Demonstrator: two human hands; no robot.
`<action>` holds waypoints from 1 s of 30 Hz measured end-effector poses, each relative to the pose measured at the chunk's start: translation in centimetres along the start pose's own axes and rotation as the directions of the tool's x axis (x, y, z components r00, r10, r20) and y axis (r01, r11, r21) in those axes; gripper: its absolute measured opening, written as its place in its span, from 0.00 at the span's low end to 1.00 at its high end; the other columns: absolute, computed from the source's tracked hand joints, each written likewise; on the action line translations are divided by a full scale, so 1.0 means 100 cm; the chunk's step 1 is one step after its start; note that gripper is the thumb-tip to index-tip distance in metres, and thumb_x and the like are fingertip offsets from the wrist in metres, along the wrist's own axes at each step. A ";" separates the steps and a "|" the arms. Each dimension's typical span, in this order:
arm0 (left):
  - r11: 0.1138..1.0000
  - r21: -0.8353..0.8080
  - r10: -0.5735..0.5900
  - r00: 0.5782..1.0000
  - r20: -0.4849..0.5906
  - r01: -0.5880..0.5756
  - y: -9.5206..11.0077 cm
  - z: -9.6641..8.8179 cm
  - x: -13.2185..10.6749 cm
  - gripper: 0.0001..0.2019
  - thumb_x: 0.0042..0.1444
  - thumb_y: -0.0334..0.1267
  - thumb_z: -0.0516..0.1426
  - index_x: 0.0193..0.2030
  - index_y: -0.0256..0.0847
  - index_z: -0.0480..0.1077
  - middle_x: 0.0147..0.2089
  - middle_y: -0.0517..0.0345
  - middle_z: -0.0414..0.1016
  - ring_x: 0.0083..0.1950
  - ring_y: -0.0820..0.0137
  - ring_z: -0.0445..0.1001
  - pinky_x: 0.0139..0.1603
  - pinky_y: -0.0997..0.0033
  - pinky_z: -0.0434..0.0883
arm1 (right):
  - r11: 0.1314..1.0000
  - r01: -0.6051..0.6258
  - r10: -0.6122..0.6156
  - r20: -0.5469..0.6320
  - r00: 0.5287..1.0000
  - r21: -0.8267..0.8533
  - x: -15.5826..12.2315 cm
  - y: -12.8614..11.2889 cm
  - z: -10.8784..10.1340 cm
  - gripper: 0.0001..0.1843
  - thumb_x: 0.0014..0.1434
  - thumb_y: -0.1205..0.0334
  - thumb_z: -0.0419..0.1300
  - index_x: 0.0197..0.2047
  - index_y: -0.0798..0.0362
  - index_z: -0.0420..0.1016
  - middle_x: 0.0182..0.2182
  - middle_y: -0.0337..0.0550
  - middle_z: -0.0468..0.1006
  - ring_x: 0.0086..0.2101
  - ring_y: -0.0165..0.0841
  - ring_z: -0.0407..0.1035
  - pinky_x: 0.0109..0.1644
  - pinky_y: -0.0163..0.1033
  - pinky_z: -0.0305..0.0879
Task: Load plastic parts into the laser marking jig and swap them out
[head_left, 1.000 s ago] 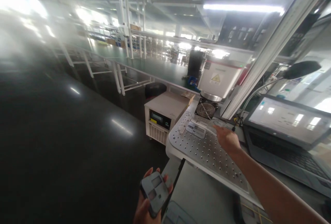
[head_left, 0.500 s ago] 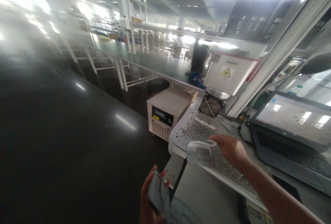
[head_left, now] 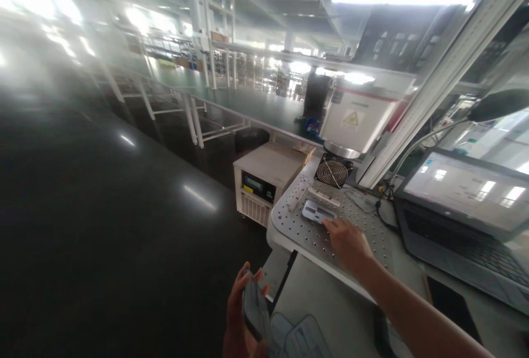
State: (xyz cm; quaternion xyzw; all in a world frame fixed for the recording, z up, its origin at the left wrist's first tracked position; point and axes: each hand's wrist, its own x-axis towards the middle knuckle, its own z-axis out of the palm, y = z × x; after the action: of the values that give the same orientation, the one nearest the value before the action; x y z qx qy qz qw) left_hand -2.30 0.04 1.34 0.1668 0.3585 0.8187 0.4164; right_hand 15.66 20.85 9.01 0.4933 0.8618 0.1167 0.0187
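Note:
Flat on the perforated metal plate (head_left: 297, 231) lies a grey rounded rectangular panel (head_left: 309, 211) with cutouts. My right hand (head_left: 349, 242) pinches its near right edge with the fingertips. Two light strips, one of them the far strip (head_left: 324, 197), lie just beyond the panel. At the bottom, my left hand (head_left: 236, 305) is closed around a similar grey panel (head_left: 255, 305), tilted on edge; whether it is one piece or a stack I cannot tell. Beside it, more grey panels (head_left: 306, 337) lie overlapping on the bench.
A white machine head (head_left: 351, 121) with a yellow warning label hangs over a round-grilled fan (head_left: 333, 172). An open laptop (head_left: 463, 198) and a dark phone-like slab (head_left: 452, 305) are at right. A beige cabinet (head_left: 268, 168) stands left of the plate.
My right hand has moved forward and down, bringing its panel from the air onto the perforated plate near the strips. My left hand still holds its panel, now turned more on edge.

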 end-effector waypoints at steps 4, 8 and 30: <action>0.978 -0.100 -0.186 0.982 -0.028 0.182 0.009 -0.006 0.009 0.28 0.42 0.49 0.68 0.52 0.54 0.74 0.73 0.57 0.59 0.75 0.35 0.42 0.70 0.34 0.57 | 0.999 -0.032 0.031 0.018 0.999 0.013 0.019 -0.011 0.002 0.20 0.65 0.73 0.49 0.52 0.48 0.75 0.42 0.47 0.80 0.42 0.39 0.75 0.41 0.39 0.70; 0.961 -0.109 -0.258 0.966 -0.024 0.254 0.003 -0.019 0.021 0.24 0.44 0.50 0.67 0.51 0.54 0.75 0.73 0.58 0.58 0.75 0.36 0.43 0.69 0.34 0.58 | 0.998 -0.058 0.058 0.031 0.998 0.009 0.033 -0.012 0.003 0.19 0.66 0.72 0.48 0.52 0.48 0.75 0.42 0.48 0.80 0.43 0.39 0.74 0.44 0.39 0.69; 0.934 -0.062 -0.356 0.924 -0.138 0.351 -0.032 -0.040 0.046 0.16 0.49 0.43 0.66 0.47 0.51 0.78 0.68 0.50 0.66 0.75 0.41 0.39 0.69 0.32 0.54 | 0.994 -0.071 0.070 0.017 0.997 0.087 0.047 -0.006 0.009 0.13 0.69 0.61 0.50 0.45 0.50 0.77 0.41 0.47 0.79 0.44 0.38 0.73 0.45 0.39 0.67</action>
State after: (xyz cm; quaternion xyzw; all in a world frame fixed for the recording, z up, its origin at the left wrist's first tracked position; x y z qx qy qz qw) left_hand -5.54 3.26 -3.84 0.0312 0.3976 0.7466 0.5324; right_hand 12.91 24.71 8.35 0.5246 0.8480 0.0761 -0.0011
